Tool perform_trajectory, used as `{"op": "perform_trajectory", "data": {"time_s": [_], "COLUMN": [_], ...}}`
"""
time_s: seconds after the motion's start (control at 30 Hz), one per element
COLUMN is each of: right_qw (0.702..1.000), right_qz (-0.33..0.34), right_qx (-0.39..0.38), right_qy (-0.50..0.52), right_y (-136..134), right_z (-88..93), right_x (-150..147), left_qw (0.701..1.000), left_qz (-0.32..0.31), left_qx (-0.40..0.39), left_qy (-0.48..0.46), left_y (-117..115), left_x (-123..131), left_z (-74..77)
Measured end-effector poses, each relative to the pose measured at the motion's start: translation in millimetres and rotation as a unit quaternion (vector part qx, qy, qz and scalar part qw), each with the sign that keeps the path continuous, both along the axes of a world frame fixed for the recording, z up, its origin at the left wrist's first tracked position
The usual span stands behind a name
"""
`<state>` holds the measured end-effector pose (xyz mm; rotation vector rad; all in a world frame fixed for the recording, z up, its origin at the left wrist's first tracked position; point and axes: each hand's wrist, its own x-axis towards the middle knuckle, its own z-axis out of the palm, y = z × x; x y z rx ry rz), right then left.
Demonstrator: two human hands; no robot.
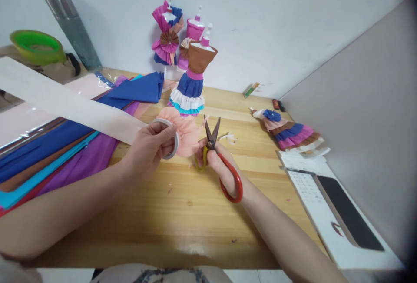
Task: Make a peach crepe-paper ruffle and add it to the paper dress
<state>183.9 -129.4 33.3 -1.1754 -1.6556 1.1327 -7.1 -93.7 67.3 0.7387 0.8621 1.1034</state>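
My left hand (pixel 148 146) is closed on a white roll of tape (pixel 177 146), thumb over its rim. A long white paper strip (pixel 84 109) runs from the left edge to behind that hand; I cannot tell if the hand grips it. Gathered peach crepe paper (pixel 187 137) spreads between my hands, just beyond the roll. In my right hand (pixel 223 165) is a pair of scissors (pixel 211 144) with one red and one yellow handle. Their blades are parted and point away from me. The fingertips reach the edge of the peach paper, partly hidden by the scissors.
Folded crepe paper (pixel 81 133) in several colours covers the left. Behind stand miniature dress forms (pixel 195 65) in paper dresses. Another dressed form (pixel 286 131) lies at right, near a black tablet-like object (pixel 348 211). A grey bottle (pixel 70 26) and green tape roll (pixel 37 48) stand back left.
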Motion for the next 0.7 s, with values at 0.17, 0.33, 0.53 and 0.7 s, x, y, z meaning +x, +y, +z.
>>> {"op": "perform_trajectory", "data": {"time_s": [0.17,0.33,0.53,0.7], "right_qw": [0.99,0.991,0.992,0.993], "right_qz": [-0.007,0.005,0.066,0.07], "right_qx": [-0.104,-0.107,-0.082,-0.085], "right_qy": [0.093,0.082,0.068,0.042], "right_y": [-0.8,0.1,-1.0,-4.0], "right_z": [7.7,9.6,11.8,14.2], "right_x": [-1.3,2.0,3.2,3.4], "left_qw": [1.0,0.996,0.977,0.956], "left_qz": [0.007,0.038,0.084,0.088], "left_qx": [-0.006,0.064,0.14,0.185], "left_qy": [-0.005,0.044,0.139,0.21], "left_y": [1.4,0.7,-0.2,-3.5], "left_x": [-1.0,-1.0,-1.1,0.2], "left_z": [-1.5,0.4,3.1,3.6]}}
